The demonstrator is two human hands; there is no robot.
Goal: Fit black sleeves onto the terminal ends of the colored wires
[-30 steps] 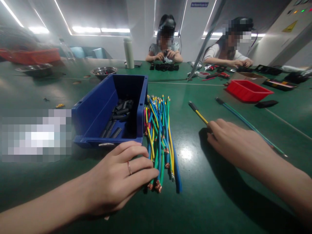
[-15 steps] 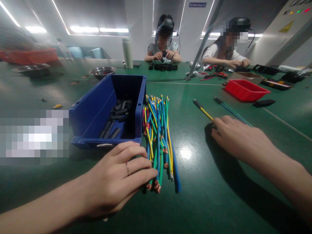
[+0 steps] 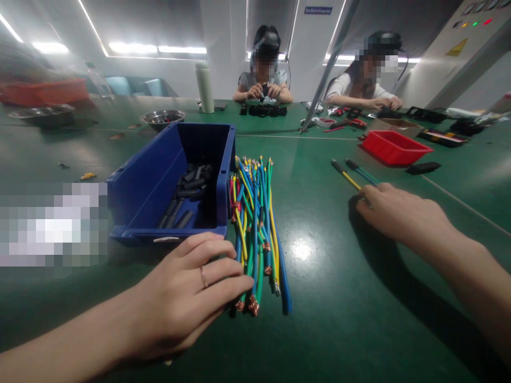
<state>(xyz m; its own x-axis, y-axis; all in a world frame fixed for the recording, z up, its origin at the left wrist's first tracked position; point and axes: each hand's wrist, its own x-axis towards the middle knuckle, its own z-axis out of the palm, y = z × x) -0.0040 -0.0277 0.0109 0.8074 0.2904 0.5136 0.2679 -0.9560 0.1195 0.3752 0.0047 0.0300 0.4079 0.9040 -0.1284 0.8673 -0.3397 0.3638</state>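
green table; right hand closed, pinching a yellow wire

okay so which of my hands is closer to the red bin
Right. Your right hand, holding the yellow wire, is on the near side of the red bin; your left hand is farther off to the left, at the wire bundle by the blue bin.
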